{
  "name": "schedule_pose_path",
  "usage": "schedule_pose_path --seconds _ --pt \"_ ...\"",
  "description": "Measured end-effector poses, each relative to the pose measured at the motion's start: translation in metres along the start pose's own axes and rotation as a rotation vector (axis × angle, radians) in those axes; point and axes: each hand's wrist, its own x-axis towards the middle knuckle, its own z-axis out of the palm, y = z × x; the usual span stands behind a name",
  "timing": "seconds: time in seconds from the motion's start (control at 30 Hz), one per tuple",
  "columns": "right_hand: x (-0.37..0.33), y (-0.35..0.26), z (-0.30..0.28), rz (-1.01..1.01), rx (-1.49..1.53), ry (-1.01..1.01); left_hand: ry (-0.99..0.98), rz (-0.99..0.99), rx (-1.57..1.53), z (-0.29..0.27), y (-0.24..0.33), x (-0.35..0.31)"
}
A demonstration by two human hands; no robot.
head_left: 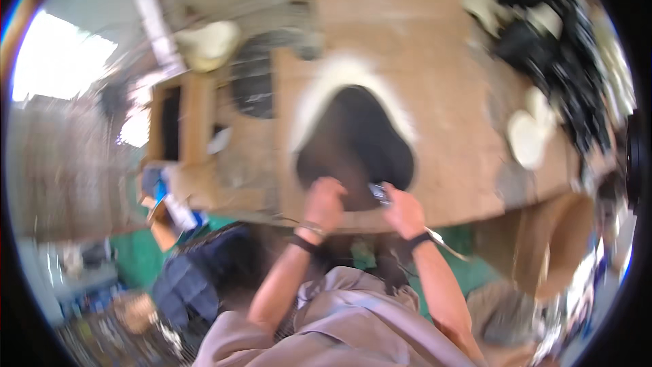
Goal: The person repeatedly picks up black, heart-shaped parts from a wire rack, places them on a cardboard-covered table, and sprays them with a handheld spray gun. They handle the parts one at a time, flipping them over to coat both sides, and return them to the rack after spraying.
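Note:
A black, rounded-triangular piece [356, 139] shaped like a bicycle saddle lies on the brown table covering [414, 47], its narrow end pointing away from me. A blurred white band [348, 68] rims its far side; I cannot tell whether it is a pad or a mark. At the near left edge of the black piece is my left hand [327, 204], fingers curled in and smeared by motion. My right hand [405, 213] is closed around a small shiny metal tool [379, 193] over the near right edge. The tool's kind is too blurred to make out.
Several black glossy pieces [543, 54] and cream saddle-shaped pads [526, 139] are piled at the right. Another cream pad [209, 44] lies at the far left, near a dark round patch [255, 71]. A wooden box [195, 115] stands left; a cardboard box [543, 241] is below right.

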Motion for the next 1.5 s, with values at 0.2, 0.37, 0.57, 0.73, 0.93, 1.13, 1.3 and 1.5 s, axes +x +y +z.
schedule_pose_path --seconds 0.2,0.37,0.57,0.73,0.93,1.13,1.3,1.5 --pt "-0.002 0.032 0.021 -0.205 0.094 0.118 0.032 -0.145 0.130 0.040 -0.011 -0.069" --pt "-0.019 0.040 0.009 -0.250 0.203 0.020 -0.061 -0.362 0.228 0.057 -0.005 -0.067" --pt "-0.117 0.063 -0.048 -0.402 0.310 0.110 -0.079 -0.446 0.185 0.064 -0.002 -0.070" --pt "-0.231 0.023 -0.109 -0.391 0.503 0.081 -0.019 -0.336 0.139 0.072 -0.034 -0.066" --pt "-0.303 -0.041 -0.128 -0.311 0.340 0.254 0.164 -0.432 -0.676 0.061 -0.068 -0.077" --pt "-0.365 -0.069 -0.132 -0.214 0.262 0.255 0.108 -0.511 -1.098 0.043 -0.065 -0.129" --pt "-0.375 -0.097 -0.128 -0.202 0.247 0.399 -0.005 -0.788 -0.995 0.020 -0.098 -0.223" --pt "-0.381 -0.102 -0.131 -0.243 0.237 0.226 -0.089 -1.172 -0.625 0.039 -0.160 -0.362"
